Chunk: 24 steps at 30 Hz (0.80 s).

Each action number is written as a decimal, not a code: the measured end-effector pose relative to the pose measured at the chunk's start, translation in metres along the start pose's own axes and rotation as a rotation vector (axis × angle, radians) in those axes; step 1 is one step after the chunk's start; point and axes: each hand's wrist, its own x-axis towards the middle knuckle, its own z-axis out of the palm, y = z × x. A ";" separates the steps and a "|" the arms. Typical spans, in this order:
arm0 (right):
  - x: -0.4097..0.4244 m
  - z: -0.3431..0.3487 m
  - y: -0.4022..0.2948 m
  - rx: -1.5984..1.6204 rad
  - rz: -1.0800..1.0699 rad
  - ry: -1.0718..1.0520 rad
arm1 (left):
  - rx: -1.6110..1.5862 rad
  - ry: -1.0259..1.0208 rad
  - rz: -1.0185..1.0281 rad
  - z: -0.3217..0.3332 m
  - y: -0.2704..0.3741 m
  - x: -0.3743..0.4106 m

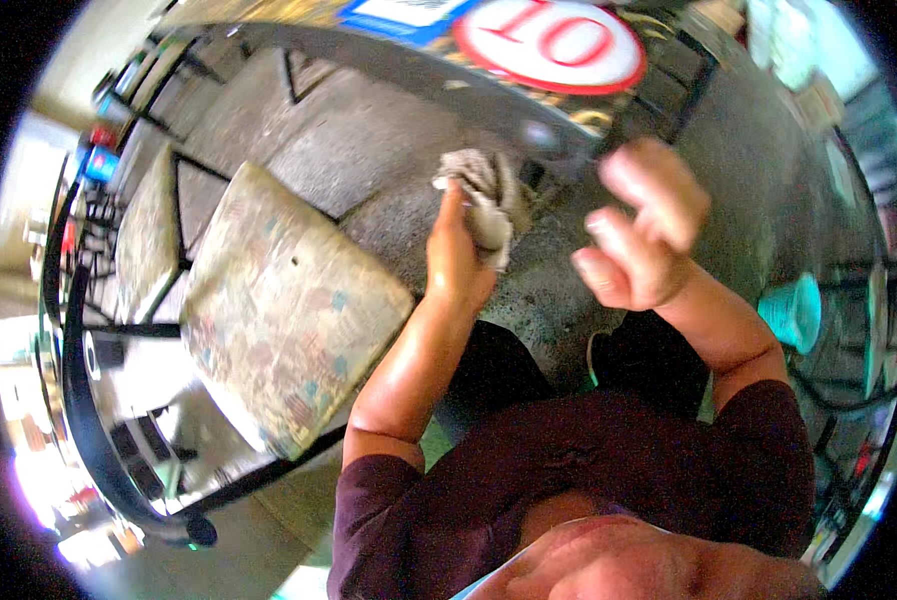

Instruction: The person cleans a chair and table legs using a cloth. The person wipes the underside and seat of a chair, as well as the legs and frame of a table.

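Note:
A crumpled light-coloured cloth [486, 199] is gripped in my left hand [456, 251], held out over the concrete floor. My right hand [643, 229] is raised to the right of it, blurred, with its fingers bent and apart and nothing seen between them. Beyond both hands runs the dark edge of a table [388, 71]. On the tabletop lie a round white sign with a red rim [549, 45], bearing the number 10, and a blue-framed sheet [411, 15].
A chair with a worn patterned seat [291, 315] stands close on the left, another padded seat [148, 240] behind it. A turquoise plastic basket or bucket [793, 313] is at the right. Rough concrete floor [343, 142] shows under the table.

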 end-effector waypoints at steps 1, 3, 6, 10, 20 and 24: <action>-0.019 -0.002 -0.006 0.014 0.042 -0.136 | -0.011 -0.023 -0.043 0.002 0.001 -0.005; -0.042 0.011 -0.013 0.101 0.283 -0.287 | -0.012 -0.142 -0.065 -0.006 -0.011 0.000; -0.082 0.032 -0.005 0.267 0.459 -0.350 | 0.055 -0.167 -0.247 0.010 -0.024 -0.010; -0.119 0.046 0.027 0.501 0.585 -0.291 | 0.283 -0.323 -0.325 0.012 -0.031 -0.016; -0.103 0.058 0.128 0.405 0.634 0.377 | 1.806 0.084 0.710 -0.058 0.081 -0.013; -0.035 0.088 0.126 0.322 0.437 0.494 | 2.163 0.299 0.781 -0.101 0.096 -0.026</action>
